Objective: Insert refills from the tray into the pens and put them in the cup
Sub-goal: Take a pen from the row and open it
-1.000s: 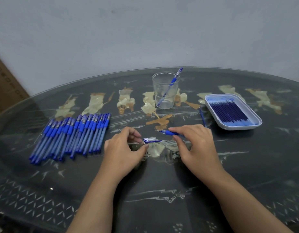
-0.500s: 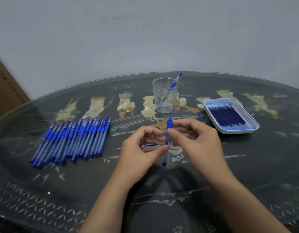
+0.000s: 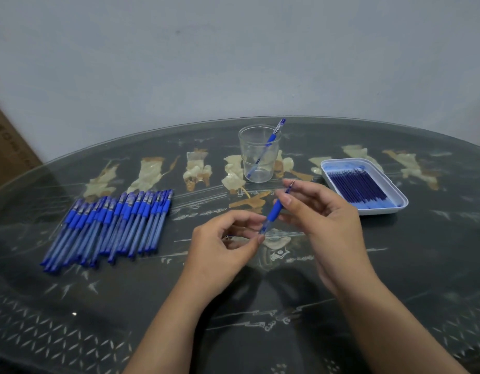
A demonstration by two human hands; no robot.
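A blue pen tilts up and to the right between my hands, above the table's middle. My left hand pinches its lower clear barrel. My right hand pinches the blue grip section, and the thin tip pokes out near my fingers. Behind them stands a clear plastic cup with one blue pen leaning inside. A white tray of dark blue refills sits to the right of the cup.
A row of several blue pens lies on the left of the dark glass-topped table. A brown cardboard box stands off the table's far left edge. A pale wall rises behind the table.
Both hands lifted the pen off the table. The pen went from upright to tilted toward the upper right, and my right hand now pinches it higher, at the blue grip.
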